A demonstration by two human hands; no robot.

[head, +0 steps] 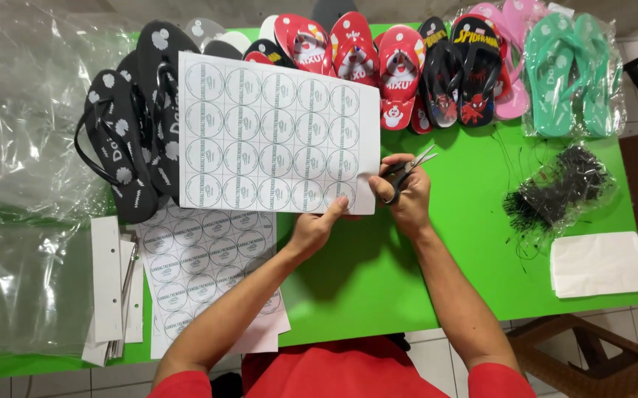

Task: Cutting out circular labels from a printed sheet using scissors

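We're looking down over a bright green table (481,221), and both hands are up at the sheet of round labels (275,133). Our left hand (317,225) pinches the sheet's lower right corner, thumb on top, holding it lifted and flat above the table. Our right hand (411,199) is closed through the handles of the scissors (406,171), blades parted and just touching the sheet's right edge. By our reading, the cut is at its very start: nothing looks severed yet. The next move calls for lining the blades up with a gap between the circle columns and keeping the paper taut. Below lies a stack of more printed label sheets (201,273), and a row of flip-flops (378,66) in black, red, pink and teal runs along the far edge.
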